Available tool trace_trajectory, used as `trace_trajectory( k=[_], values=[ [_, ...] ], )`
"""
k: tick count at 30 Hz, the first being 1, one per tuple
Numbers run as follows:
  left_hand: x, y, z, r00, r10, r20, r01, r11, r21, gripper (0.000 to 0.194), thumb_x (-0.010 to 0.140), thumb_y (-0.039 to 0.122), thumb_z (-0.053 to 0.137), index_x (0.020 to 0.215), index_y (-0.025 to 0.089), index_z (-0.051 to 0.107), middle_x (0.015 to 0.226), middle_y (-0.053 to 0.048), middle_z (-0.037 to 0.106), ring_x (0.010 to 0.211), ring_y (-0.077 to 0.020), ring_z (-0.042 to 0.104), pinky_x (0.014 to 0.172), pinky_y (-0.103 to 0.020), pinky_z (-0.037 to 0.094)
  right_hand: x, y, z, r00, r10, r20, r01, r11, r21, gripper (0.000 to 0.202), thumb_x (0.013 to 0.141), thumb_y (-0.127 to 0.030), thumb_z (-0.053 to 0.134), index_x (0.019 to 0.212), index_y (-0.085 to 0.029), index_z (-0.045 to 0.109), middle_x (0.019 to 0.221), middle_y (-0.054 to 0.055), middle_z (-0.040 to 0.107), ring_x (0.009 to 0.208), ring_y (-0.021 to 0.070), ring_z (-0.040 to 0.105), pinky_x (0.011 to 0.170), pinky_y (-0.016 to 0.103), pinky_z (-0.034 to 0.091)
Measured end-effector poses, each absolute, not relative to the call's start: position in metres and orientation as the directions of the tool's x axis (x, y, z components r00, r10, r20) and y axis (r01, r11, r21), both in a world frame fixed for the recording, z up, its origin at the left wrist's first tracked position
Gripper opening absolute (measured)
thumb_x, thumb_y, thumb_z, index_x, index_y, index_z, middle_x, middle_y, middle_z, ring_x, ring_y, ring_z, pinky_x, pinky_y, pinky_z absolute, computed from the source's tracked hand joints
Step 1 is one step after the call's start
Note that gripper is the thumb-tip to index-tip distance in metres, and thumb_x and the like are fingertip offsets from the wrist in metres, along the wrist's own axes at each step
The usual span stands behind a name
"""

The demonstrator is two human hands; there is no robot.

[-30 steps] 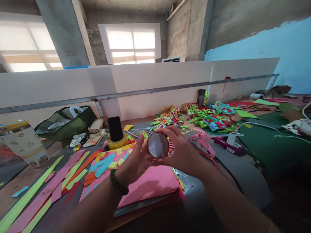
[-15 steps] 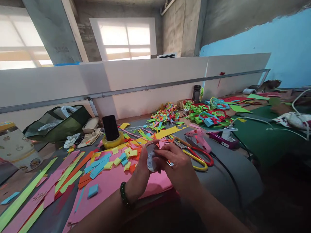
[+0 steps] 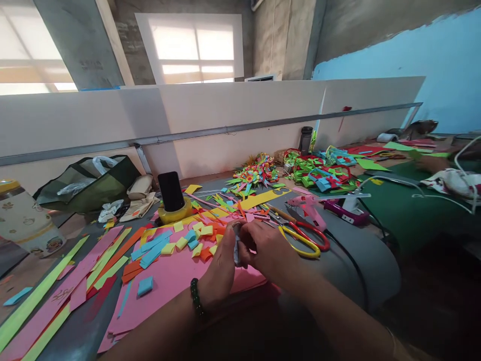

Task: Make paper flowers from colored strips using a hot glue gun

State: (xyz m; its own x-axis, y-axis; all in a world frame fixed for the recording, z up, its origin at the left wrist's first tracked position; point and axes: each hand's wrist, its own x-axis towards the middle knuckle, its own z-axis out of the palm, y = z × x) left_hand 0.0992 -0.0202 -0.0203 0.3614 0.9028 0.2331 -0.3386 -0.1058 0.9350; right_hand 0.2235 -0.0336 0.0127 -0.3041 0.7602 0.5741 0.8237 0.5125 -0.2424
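Both hands meet over the front edge of the pink paper sheets (image 3: 169, 296). My left hand (image 3: 221, 263), with a dark bead bracelet on the wrist, grips a small grey-blue object (image 3: 236, 248) seen edge-on between the hands. My right hand (image 3: 268, 248) has its fingers closed against the same object from the right, covering much of it. Folded yellow, blue and orange paper pieces (image 3: 181, 243) lie on the pink sheets just left of the hands. Red-and-yellow-handled scissors (image 3: 300, 239) rest to the right.
A phone (image 3: 171, 191) stands in a yellow tape roll (image 3: 175, 213). Long paper strips (image 3: 75, 281) and a patterned jar (image 3: 28, 223) are at left. A pink glue gun (image 3: 308, 210), its cable and a purple power strip (image 3: 347, 213) lie right. Another person's hand (image 3: 432, 163) shows far right.
The grey-blue object has turned from showing its broad face to edge-on. My right fingers have closed in around it. The view has tilted slightly down.
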Motion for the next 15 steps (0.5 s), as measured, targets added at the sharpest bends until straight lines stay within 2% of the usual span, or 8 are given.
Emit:
trace_trajectory(
  k=[3, 6, 9, 12, 13, 15],
  values=[
    [0.100, -0.017, -0.021, 0.365, 0.907, 0.212, -0.333, -0.086, 0.939, 0.053, 0.086, 0.064, 0.034, 0.101, 0.018, 0.057, 0.062, 0.003, 0.049, 0.054, -0.0117, 0.043, 0.050, -0.023, 0.038, 0.219, -0.033, 0.003, -0.362, 0.713, 0.600, 0.858, 0.507, -0.085, 0.014, 0.075, -0.007, 0.053, 0.086, -0.013, 0.058, 0.077, 0.007, 0.062, 0.067, 0.0178, 0.059, 0.058, 0.027, 0.044],
    [0.100, -0.015, -0.017, 0.390, 0.906, 0.162, -0.404, 0.011, 0.915, 0.050, 0.088, 0.060, 0.034, 0.091, 0.016, 0.058, 0.064, 0.001, 0.053, 0.052, -0.0111, 0.046, 0.050, -0.023, 0.038, 0.220, -0.030, 0.002, -0.374, 0.692, 0.617, 0.860, 0.508, -0.049, 0.015, 0.074, -0.005, 0.053, 0.084, -0.013, 0.060, 0.077, 0.008, 0.064, 0.066, 0.0183, 0.061, 0.058, 0.027, 0.044],
    [0.098, -0.017, -0.008, 0.439, 0.888, 0.135, -0.487, 0.109, 0.867, 0.050, 0.090, 0.058, 0.032, 0.087, 0.015, 0.057, 0.058, 0.000, 0.054, 0.049, -0.0116, 0.049, 0.047, -0.022, 0.036, 0.230, -0.028, 0.014, -0.255, 0.719, 0.647, 0.850, 0.486, -0.205, 0.011, 0.075, -0.008, 0.053, 0.075, -0.016, 0.061, 0.071, 0.004, 0.064, 0.063, 0.0157, 0.060, 0.059, 0.026, 0.044],
    [0.094, -0.022, 0.001, 0.474, 0.873, 0.117, -0.502, 0.159, 0.850, 0.051, 0.089, 0.060, 0.032, 0.101, 0.015, 0.055, 0.062, -0.002, 0.059, 0.050, -0.0137, 0.054, 0.047, -0.023, 0.037, 0.242, -0.032, 0.030, -0.073, 0.722, 0.688, 0.786, 0.466, -0.405, 0.008, 0.078, -0.013, 0.054, 0.076, -0.018, 0.061, 0.064, -0.001, 0.063, 0.057, 0.0117, 0.057, 0.057, 0.022, 0.044],
    [0.094, -0.024, 0.002, 0.481, 0.870, 0.111, -0.503, 0.170, 0.847, 0.053, 0.088, 0.061, 0.032, 0.104, 0.016, 0.053, 0.064, -0.003, 0.061, 0.051, -0.0141, 0.055, 0.048, -0.023, 0.038, 0.244, -0.036, 0.033, -0.052, 0.709, 0.703, 0.770, 0.477, -0.423, 0.008, 0.078, -0.014, 0.054, 0.077, -0.018, 0.061, 0.065, -0.001, 0.063, 0.056, 0.0112, 0.057, 0.056, 0.022, 0.044],
    [0.094, -0.025, 0.003, 0.480, 0.871, 0.105, -0.512, 0.181, 0.840, 0.056, 0.087, 0.065, 0.032, 0.102, 0.016, 0.054, 0.065, -0.003, 0.061, 0.051, -0.0140, 0.054, 0.049, -0.024, 0.040, 0.242, -0.043, 0.034, -0.098, 0.677, 0.729, 0.773, 0.514, -0.373, 0.008, 0.078, -0.013, 0.054, 0.078, -0.018, 0.060, 0.070, 0.001, 0.063, 0.060, 0.0118, 0.058, 0.059, 0.023, 0.045]
  ],
)
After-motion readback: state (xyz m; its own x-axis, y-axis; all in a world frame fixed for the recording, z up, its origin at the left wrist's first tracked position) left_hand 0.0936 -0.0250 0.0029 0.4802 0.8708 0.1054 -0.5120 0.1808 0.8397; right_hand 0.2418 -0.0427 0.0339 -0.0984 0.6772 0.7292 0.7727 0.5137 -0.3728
